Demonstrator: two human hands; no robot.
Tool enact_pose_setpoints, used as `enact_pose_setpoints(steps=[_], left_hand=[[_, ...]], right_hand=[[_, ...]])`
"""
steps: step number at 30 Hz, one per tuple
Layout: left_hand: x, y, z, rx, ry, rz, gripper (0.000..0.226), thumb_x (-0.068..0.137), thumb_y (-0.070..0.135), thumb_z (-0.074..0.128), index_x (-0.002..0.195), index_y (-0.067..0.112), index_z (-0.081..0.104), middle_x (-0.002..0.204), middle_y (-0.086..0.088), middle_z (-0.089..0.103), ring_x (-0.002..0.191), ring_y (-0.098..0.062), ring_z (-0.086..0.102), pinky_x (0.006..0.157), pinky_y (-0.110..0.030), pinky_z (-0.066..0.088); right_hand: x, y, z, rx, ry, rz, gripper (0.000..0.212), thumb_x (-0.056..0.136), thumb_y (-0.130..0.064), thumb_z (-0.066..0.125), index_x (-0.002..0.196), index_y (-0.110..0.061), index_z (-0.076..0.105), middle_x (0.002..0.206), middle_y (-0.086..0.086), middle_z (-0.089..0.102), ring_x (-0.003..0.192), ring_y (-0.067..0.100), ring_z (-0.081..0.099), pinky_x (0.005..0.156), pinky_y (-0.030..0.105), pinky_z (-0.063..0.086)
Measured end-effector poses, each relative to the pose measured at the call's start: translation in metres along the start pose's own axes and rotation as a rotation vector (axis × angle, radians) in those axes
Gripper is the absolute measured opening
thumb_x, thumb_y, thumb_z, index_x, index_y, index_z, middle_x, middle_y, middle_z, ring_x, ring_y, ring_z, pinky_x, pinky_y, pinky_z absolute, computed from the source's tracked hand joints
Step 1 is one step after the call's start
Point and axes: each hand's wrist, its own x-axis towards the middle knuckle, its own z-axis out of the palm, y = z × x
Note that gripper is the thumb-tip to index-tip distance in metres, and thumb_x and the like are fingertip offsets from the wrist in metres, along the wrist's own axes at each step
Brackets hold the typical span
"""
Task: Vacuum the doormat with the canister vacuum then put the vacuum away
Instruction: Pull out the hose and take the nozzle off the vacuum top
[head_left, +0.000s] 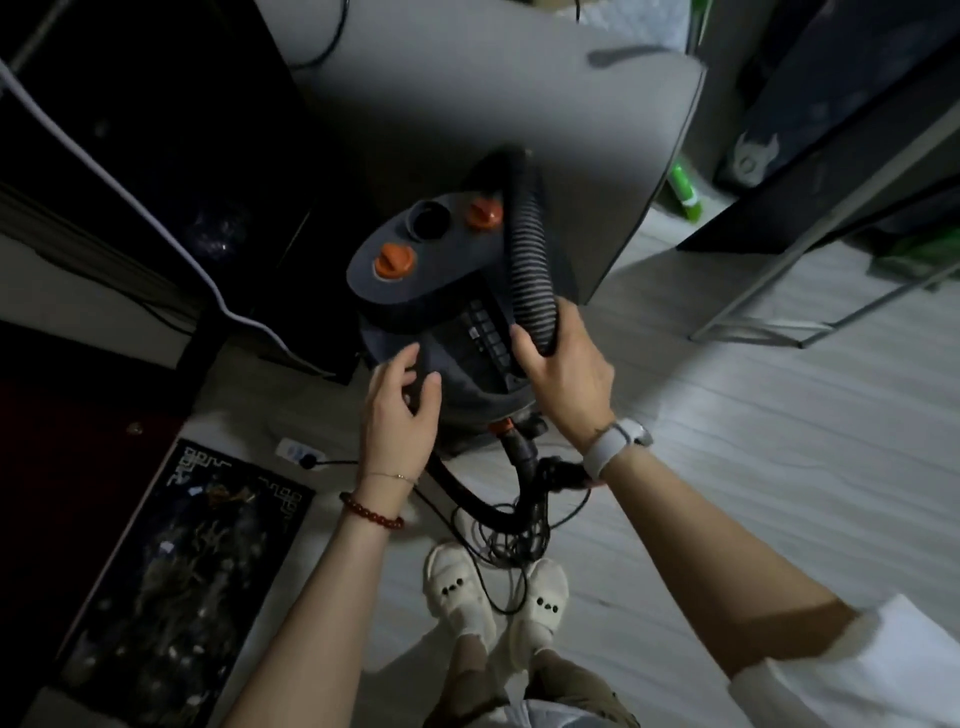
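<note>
Right hand (563, 371) curled round hose (527, 260), left hand (402, 410) seemingly loose

White slippers (493, 603) stood on the pale floor (753, 467); a green bottle (684, 195) lay beyond a grey panel (493, 104).

Dim indoor light, brightest on the pale plank floor (753, 441) at right; the left side sinks into near-black shadow. Wide-angle distortion bends the edges. Soft motion blur smears the grey curved panel (493, 104) and the dark patterned doormat (171, 571).
</note>
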Motion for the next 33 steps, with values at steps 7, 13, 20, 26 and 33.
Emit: enact_pose_setpoints(steps=[7, 13, 20, 26, 33], left_hand=[[0.018, 0.010, -0.061, 0.141, 0.145, 0.227, 0.082, 0.080, 0.020, 0.065, 0.147, 0.014, 0.018, 0.153, -0.014, 0.013, 0.141, -0.029, 0.018, 0.111, -0.054, 0.029], [-0.017, -0.019, -0.096, 0.691, -0.100, 0.416, 0.075, 0.049, 0.011, 0.083, 0.117, 0.028, 0.055, 0.138, -0.001, 0.048, 0.140, -0.026, 0.019, 0.109, -0.059, -0.004], [-0.066, -0.018, -0.087, 0.667, -0.241, 0.547, 0.046, 0.058, 0.065, 0.065, 0.077, 0.023, 0.062, 0.069, 0.005, 0.059, 0.061, -0.019, 0.062, 0.061, -0.028, 0.049], [-0.131, -0.025, -0.068, 0.655, -0.125, 0.457, 0.049, 0.060, 0.068, 0.058, 0.079, 0.024, 0.065, 0.073, 0.007, 0.063, 0.062, -0.015, 0.064, 0.060, -0.027, 0.051], [-0.207, -0.055, -0.064, 0.517, -0.103, 0.090, 0.053, 0.053, 0.056, 0.079, 0.091, 0.026, 0.058, 0.088, 0.007, 0.067, 0.076, -0.020, 0.067, 0.059, -0.028, 0.046]], right_hand=[[0.004, -0.065, -0.006, -0.249, -0.266, -0.447, 0.049, 0.086, -0.045, 0.054, 0.129, -0.023, 0.043, 0.121, 0.000, 0.058, 0.104, 0.024, 0.060, 0.075, 0.035, 0.046], [-0.057, -0.042, 0.006, -0.448, -0.567, -0.605, 0.057, 0.085, -0.047, 0.055, 0.135, -0.022, 0.041, 0.117, 0.002, 0.059, 0.102, 0.025, 0.058, 0.086, 0.035, 0.042], [-0.102, 0.019, -0.006, -0.136, -0.597, -0.337, 0.064, 0.083, -0.063, 0.024, 0.128, -0.027, 0.050, 0.115, -0.016, 0.054, 0.110, 0.004, 0.045, 0.102, 0.033, 0.025], [-0.108, 0.067, 0.019, 0.538, -0.161, 0.640, 0.034, 0.088, -0.037, 0.056, 0.100, -0.006, 0.054, 0.104, 0.019, 0.055, 0.102, 0.036, 0.056, 0.088, 0.046, 0.050], [-0.088, 0.124, 0.082, 0.723, -0.085, 0.883, 0.040, 0.078, -0.044, 0.053, 0.100, -0.010, 0.054, 0.080, 0.008, 0.055, 0.080, 0.029, 0.059, 0.062, 0.031, 0.047]])
